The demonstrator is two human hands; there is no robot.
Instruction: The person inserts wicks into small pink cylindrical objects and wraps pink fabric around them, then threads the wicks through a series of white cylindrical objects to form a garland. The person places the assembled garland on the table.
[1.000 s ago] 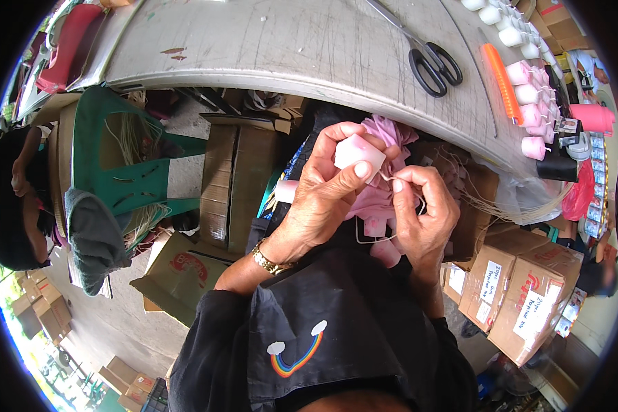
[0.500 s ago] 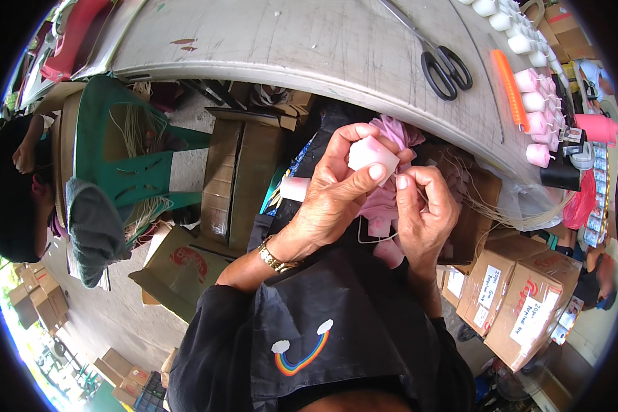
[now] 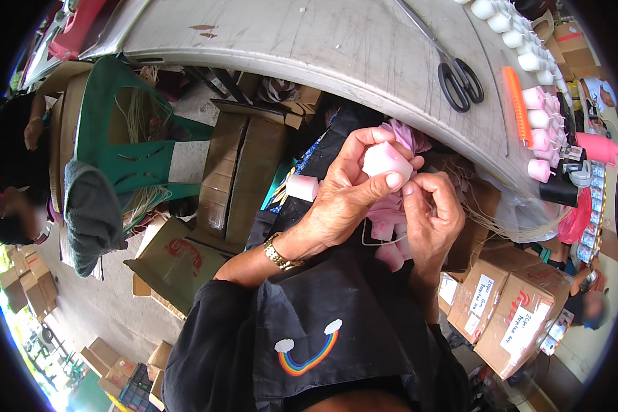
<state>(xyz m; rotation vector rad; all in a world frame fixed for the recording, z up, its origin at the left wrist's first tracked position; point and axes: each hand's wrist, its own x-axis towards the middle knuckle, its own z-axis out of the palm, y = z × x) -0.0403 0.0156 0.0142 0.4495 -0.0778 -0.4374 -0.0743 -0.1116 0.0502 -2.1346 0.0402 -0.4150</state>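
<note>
My left hand (image 3: 353,189) is closed round a pale pink candle (image 3: 387,162), held up over my lap with its faceted end showing. Thumb and fingertips of my right hand (image 3: 432,209) are pinched together just beside the candle's lower edge; whatever is between them is too small to make out. Below the hands, more pink candles (image 3: 389,257) and a bunched pink cloth (image 3: 406,135) lie on my lap, with a thin pale cord looping among them. Another pale pink candle (image 3: 302,187) lies just left of my left hand.
On the grey table (image 3: 288,48) lie black-handled scissors (image 3: 460,85) and an orange ridged stick (image 3: 516,106). Pink candles (image 3: 540,139) and white candles (image 3: 501,22) line its right side. Cardboard boxes (image 3: 511,309) stand at right. A green chair (image 3: 127,154) with a grey towel is at left, near another person.
The view has shifted slightly, so the table and boxes sit differently in the picture. The candle is turned a little in my left hand; my right hand keeps its pinch beside it.
</note>
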